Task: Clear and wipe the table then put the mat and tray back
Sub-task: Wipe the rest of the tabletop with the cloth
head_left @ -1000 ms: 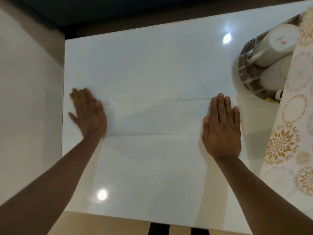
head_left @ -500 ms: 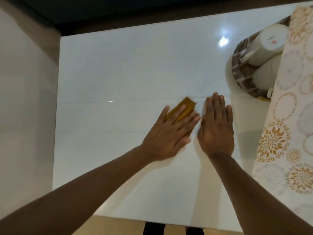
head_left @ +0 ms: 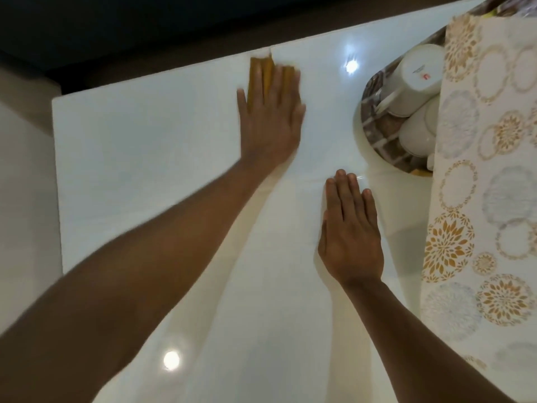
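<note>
The white glossy table [head_left: 139,158] spans the view. The left hand [head_left: 270,117] lies flat, fingers straight, pressing a yellow-brown cloth [head_left: 258,80] onto the tabletop at its far edge; the hand is motion-blurred. The right hand [head_left: 350,231] rests palm down on the table nearer the person, fingers straight and together, holding nothing. Further right, a brick-patterned tray [head_left: 380,135] carries white mugs [head_left: 415,80] lying on their sides. A circle-patterned mat [head_left: 479,199] overlaps the tray's right side.
</note>
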